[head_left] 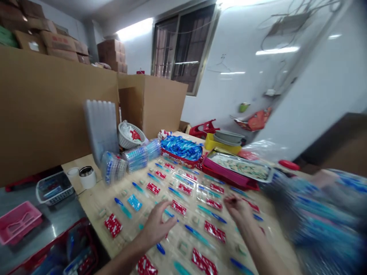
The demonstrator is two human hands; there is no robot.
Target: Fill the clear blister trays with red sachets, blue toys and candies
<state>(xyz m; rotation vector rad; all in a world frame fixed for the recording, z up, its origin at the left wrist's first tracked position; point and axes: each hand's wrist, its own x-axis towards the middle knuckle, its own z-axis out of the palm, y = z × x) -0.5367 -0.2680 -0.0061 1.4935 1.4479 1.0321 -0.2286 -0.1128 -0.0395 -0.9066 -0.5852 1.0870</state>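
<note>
My left hand is over the near middle of the table, thumb and fingers apart, with nothing between them. Beneath and around it lie rows of clear plastic trays, each with a blue-and-teal pen and a small red patterned rectangle. One rectangle is light blue. To the right, my right hand hovers over the rows with its fingers curled together, close to a red patterned rectangle. Blur hides what those fingers hold, if anything.
A red basket heaped with blue pens stands at the back, beside a metal tray of small pale pieces. Stacked clear packs and a white cup are left. Bagged blue goods crowd the right. Cardboard walls the left.
</note>
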